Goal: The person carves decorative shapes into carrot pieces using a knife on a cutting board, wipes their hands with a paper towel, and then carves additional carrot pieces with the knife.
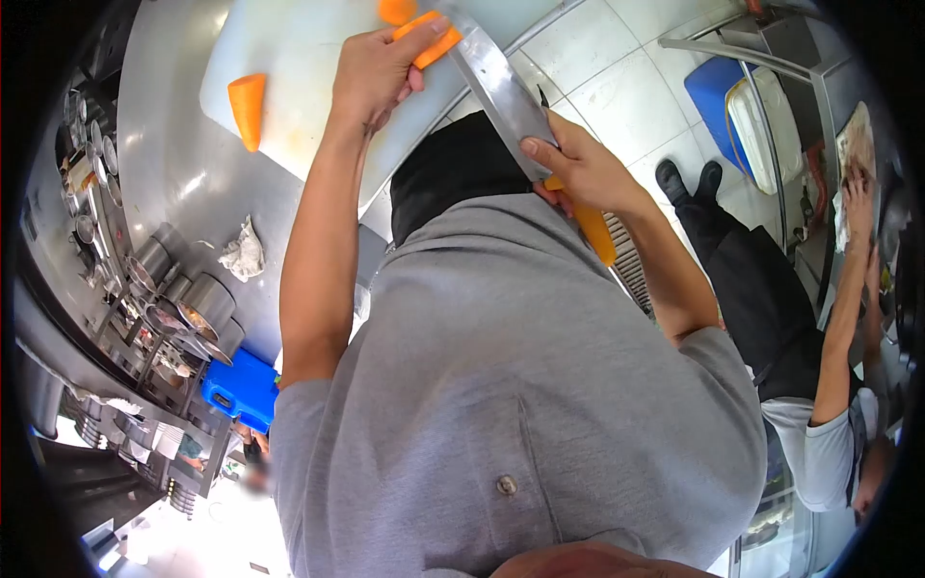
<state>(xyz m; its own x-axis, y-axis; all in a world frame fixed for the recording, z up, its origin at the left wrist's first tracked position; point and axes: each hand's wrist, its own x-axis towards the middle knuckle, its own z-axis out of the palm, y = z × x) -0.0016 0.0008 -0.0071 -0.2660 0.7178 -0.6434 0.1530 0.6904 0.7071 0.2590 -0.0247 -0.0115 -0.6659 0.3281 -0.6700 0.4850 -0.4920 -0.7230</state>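
Note:
My left hand [376,77] is closed around a peeled orange carrot piece [439,46] above the white cutting board [303,91]. In my right hand [583,164] is a large kitchen knife [496,87] with a wide steel blade and a yellow handle. My right thumb presses on the blade's side near the handle. The upper part of the blade is beside the held carrot; whether they touch I cannot tell. A tapered carrot piece [248,111] lies on the board at the left. Another carrot piece [396,10] shows at the top edge, partly cut off.
A crumpled white cloth [243,252] lies on the steel counter [178,125], near several metal pots [204,306]. A blue plastic container [241,388] is at the lower left. To the right, a co-worker [761,289] stands with a hand on a light cloth [855,140].

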